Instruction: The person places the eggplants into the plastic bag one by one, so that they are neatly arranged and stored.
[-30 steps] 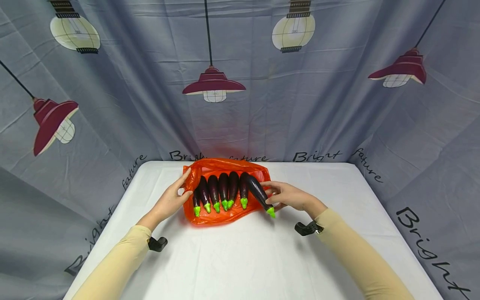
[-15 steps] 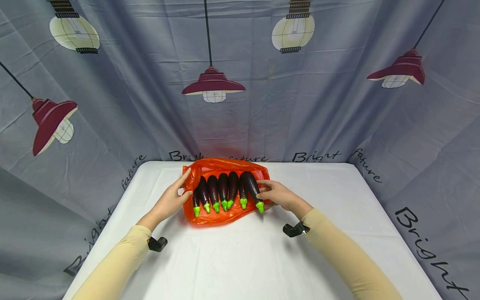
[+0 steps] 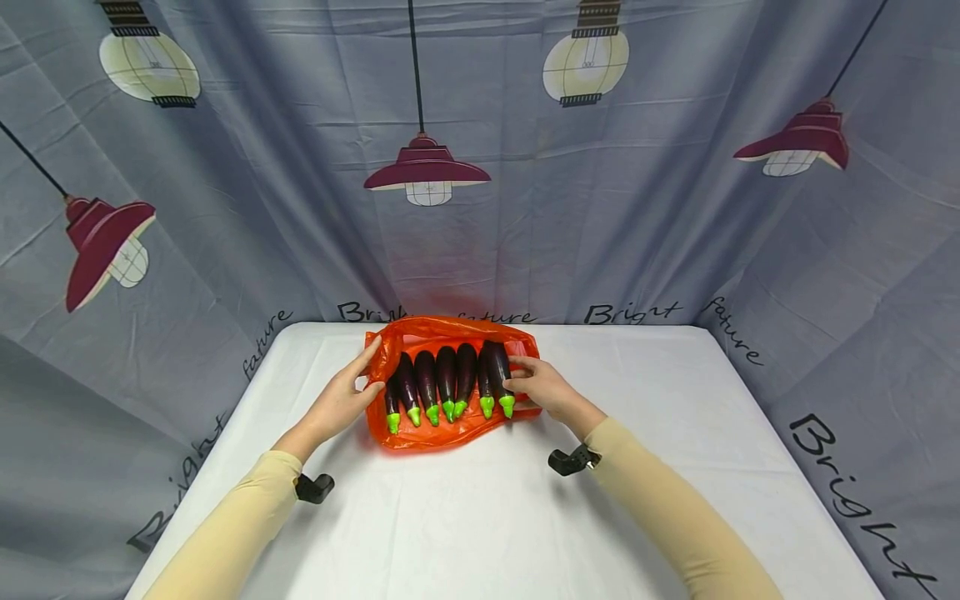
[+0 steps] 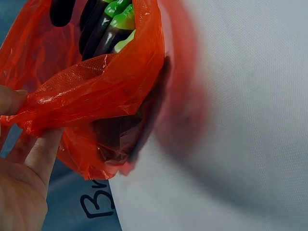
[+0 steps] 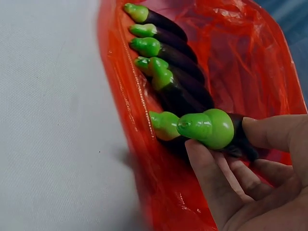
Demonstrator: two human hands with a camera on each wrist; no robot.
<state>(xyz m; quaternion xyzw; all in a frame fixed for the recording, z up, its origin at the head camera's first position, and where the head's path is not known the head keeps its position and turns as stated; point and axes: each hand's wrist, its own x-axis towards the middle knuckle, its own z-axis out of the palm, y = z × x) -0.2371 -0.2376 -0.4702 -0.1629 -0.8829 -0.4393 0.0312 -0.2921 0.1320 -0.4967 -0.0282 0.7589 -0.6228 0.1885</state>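
Observation:
An orange-red plastic bag (image 3: 442,439) lies with its mouth spread wide near the back of the table. Several dark purple eggplants (image 3: 447,375) with bright green caps lie side by side in it, caps toward the person. My left hand (image 3: 339,408) pinches the bag's left edge between thumb and fingers. In the left wrist view the plastic (image 4: 101,91) bunches at those fingertips. At the bag's right end my right hand (image 3: 551,390) grips one eggplant (image 3: 501,371) by its side. The right wrist view has this eggplant's green cap (image 5: 207,129) raised over its neighbour's cap (image 5: 163,125).
A white-covered table (image 3: 465,525) carries the bag close to its far edge. Grey-blue curtains (image 3: 480,250) printed with lamps hang behind and at both sides. Dark wrist cameras (image 3: 573,460) sit on both wrists.
The right hand has moved left with its eggplant, from over the bag's right edge to beside the row. That eggplant has turned from slanted to nearly in line. The left hand stays put.

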